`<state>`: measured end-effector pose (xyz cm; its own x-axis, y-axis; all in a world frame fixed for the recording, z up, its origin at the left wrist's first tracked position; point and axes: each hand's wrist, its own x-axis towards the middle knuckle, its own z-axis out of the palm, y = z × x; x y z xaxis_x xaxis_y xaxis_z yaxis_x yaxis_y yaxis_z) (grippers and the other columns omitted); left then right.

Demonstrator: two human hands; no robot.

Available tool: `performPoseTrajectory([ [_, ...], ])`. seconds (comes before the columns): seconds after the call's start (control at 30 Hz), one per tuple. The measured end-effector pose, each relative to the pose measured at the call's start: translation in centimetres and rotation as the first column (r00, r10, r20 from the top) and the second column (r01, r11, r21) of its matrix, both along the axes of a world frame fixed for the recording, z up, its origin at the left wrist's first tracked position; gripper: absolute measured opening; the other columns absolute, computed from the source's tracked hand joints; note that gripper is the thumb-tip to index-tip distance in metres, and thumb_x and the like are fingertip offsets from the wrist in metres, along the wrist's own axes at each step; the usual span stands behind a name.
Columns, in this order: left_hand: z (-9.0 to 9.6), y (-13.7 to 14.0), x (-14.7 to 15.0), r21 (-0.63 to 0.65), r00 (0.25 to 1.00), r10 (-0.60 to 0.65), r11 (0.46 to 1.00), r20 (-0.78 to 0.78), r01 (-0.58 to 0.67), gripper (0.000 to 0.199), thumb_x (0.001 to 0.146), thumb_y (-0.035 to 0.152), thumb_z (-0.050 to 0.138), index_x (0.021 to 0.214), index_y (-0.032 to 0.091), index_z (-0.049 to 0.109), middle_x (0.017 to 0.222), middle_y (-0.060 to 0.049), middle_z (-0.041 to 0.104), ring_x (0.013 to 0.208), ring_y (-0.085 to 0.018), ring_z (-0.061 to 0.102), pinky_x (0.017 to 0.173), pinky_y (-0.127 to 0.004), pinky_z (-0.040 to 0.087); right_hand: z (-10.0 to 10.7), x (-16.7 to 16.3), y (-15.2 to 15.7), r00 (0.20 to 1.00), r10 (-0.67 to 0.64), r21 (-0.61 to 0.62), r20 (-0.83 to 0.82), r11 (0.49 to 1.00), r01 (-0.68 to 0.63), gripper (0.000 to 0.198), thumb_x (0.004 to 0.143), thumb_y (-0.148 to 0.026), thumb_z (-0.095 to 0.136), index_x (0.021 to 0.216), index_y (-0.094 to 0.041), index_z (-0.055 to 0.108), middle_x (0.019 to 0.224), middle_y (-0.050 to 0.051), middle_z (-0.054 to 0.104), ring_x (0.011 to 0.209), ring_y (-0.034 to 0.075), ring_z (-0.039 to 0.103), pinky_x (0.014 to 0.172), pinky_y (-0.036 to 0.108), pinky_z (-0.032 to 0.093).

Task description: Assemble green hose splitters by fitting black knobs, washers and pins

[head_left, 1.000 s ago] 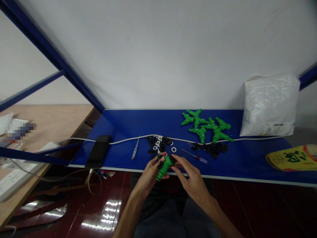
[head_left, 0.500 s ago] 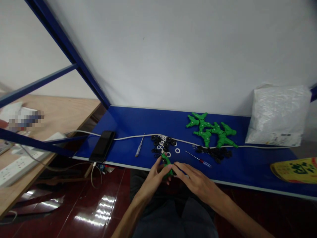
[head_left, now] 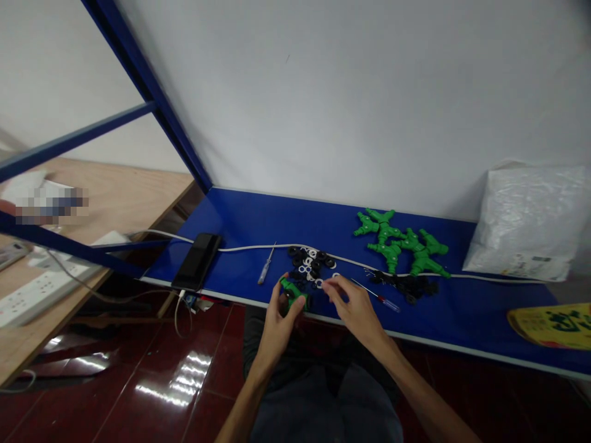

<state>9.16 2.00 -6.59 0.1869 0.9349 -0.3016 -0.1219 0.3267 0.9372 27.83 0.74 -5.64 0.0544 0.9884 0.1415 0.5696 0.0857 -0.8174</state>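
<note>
My left hand (head_left: 278,323) is closed around a green plastic Y-shaped hose fitting (head_left: 295,295) at the front edge of the blue bench. Just to the right, my right hand (head_left: 355,307) reaches over the bench with its fingers curled together in a pinch. Its fingertips are beside a white washer (head_left: 319,283), and whether they grip anything is too small to tell. Beyond both hands lies a loose pile of black rubber rings (head_left: 315,263) mixed with white washers.
Several green fittings (head_left: 392,249) lie at the back right, with black parts (head_left: 409,286) in front. Two screwdrivers (head_left: 265,271) (head_left: 388,303), a phone (head_left: 196,261) and a white cable (head_left: 249,248) rest on the bench (head_left: 258,212). A wrapped package (head_left: 526,221) and a yellow bag (head_left: 551,326) stand right.
My right hand has let go of the green fitting and moved forward to the washers. My left hand has shifted slightly left, turning the fitting.
</note>
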Motion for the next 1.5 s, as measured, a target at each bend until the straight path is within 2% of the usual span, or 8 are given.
performPoseTrajectory([
  [0.07,0.0,0.3,0.1,-0.052,0.993,0.113,0.992,0.015,-0.112,0.081,0.084,0.051,0.076,0.152,0.025,0.041,0.095,-0.001,0.068,0.077,-0.014,0.065,0.067,-0.022,0.051,-0.8,0.3,1.6,0.981,-0.021,0.176,0.194,0.984,-0.013,0.027,0.102,-0.037,0.053,0.119,-0.025,0.069,0.105,0.008,0.069,0.084,0.021,0.07,0.077,0.035,0.058],
  [0.13,0.0,0.6,0.3,-0.092,0.983,0.178,0.981,0.043,-0.173,0.082,0.082,0.054,0.076,0.15,0.023,0.042,0.084,0.002,0.064,0.066,-0.011,0.06,0.057,-0.02,0.046,-1.9,0.6,2.8,0.951,0.009,0.237,0.31,0.968,-0.086,0.031,0.103,-0.031,0.049,0.127,-0.027,0.067,0.112,0.009,0.067,0.089,0.021,0.07,0.08,0.035,0.059],
  [0.27,0.2,0.9,0.7,-0.131,0.962,0.245,0.965,0.119,-0.229,0.081,0.077,0.053,0.081,0.144,0.02,0.049,0.081,0.002,0.063,0.061,-0.01,0.059,0.051,-0.019,0.043,-3.1,1.0,3.5,0.933,-0.027,0.241,0.359,0.968,-0.065,0.035,0.104,-0.025,0.042,0.128,-0.022,0.067,0.112,0.012,0.065,0.095,0.024,0.069,0.084,0.039,0.059],
  [0.4,0.4,1.2,0.8,-0.194,0.944,0.296,0.944,0.147,-0.266,0.071,0.075,0.05,0.082,0.133,0.02,0.056,0.086,0.0,0.065,0.062,-0.01,0.062,0.051,-0.019,0.043,-2.5,1.3,2.9,0.901,-0.058,0.244,0.429,0.968,-0.054,0.037,0.103,-0.023,0.043,0.132,-0.019,0.066,0.118,0.017,0.063,0.106,0.03,0.064,0.092,0.048,0.054],
  [0.6,0.7,1.8,0.8,-0.238,0.938,0.308,0.934,0.159,-0.266,0.062,0.076,0.049,0.081,0.126,0.02,0.059,0.087,0.0,0.065,0.062,-0.009,0.062,0.054,-0.019,0.046,-1.2,0.3,3.1,0.779,0.064,0.214,0.624,0.944,-0.249,0.03,0.098,-0.017,0.055,0.121,-0.024,0.073,0.126,0.016,0.065,0.114,0.032,0.058,0.089,0.046,0.048],
  [0.83,0.6,2.1,0.7,-0.262,0.929,0.311,0.931,0.199,-0.255,0.059,0.076,0.046,0.082,0.124,0.02,0.06,0.089,0.0,0.065,0.063,-0.009,0.063,0.054,-0.019,0.046,-2.3,-0.1,4.0,0.873,-0.007,0.301,0.487,0.94,-0.16,0.02,0.098,-0.015,0.058,0.1,-0.022,0.077,0.11,0.01,0.071,0.102,0.027,0.061,0.084,0.041,0.047],
  [1.17,0.8,2.7,1.5,-0.274,0.92,0.31,0.931,0.239,-0.243,0.051,0.076,0.042,0.082,0.117,0.019,0.065,0.087,0.0,0.066,0.062,-0.009,0.063,0.052,-0.018,0.046,-1.1,-2.4,2.7,0.978,-0.199,0.461,0.064,0.875,0.148,0.016,0.099,-0.022,0.06,0.105,-0.023,0.075,0.101,0.006,0.073,0.093,0.019,0.071,0.086,0.034,0.057],
  [1.5,0.6,2.8,2.3,-0.269,0.908,0.228,0.954,0.35,-0.136,0.052,0.076,0.04,0.084,0.12,0.018,0.066,0.082,0.001,0.066,0.06,-0.007,0.059,0.051,-0.017,0.044,-0.6,-3.5,0.8,1.0,-0.011,0.543,0.025,0.84,-0.005,0.032,0.095,-0.009,0.061,0.12,-0.026,0.074,0.112,0.007,0.077,0.105,0.02,0.072,0.095,0.038,0.06],
])
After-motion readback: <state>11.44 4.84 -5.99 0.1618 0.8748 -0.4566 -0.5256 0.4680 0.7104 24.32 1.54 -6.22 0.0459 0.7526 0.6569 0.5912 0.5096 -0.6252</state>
